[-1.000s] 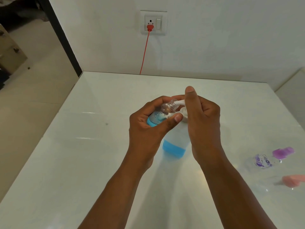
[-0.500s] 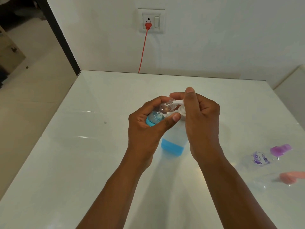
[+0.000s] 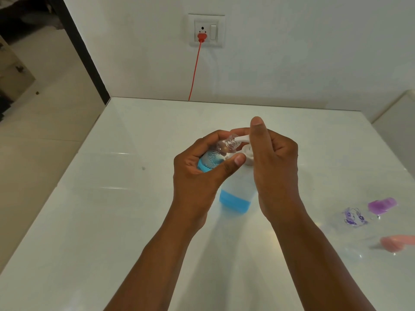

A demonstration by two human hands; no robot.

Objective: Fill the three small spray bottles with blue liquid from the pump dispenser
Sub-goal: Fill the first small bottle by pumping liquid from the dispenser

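Note:
My left hand grips a small clear spray bottle, tilted with its open neck up against the white nozzle of the pump dispenser. Blue liquid with bubbles sits in the small bottle's lower part. The dispenser stands on the white table with a low band of blue liquid at its bottom. My right hand is wrapped over the pump head, thumb raised. Two more small clear bottles lie at the right: one with a purple cap, one with a pink cap.
A red cable runs from a wall socket down behind the table's far edge. The table's left edge drops to a tiled floor. A white ledge stands at the far right.
Both hands keep their grip on bottle and pump. The small bottle's blue level looks about the same; only the view shifted slightly.

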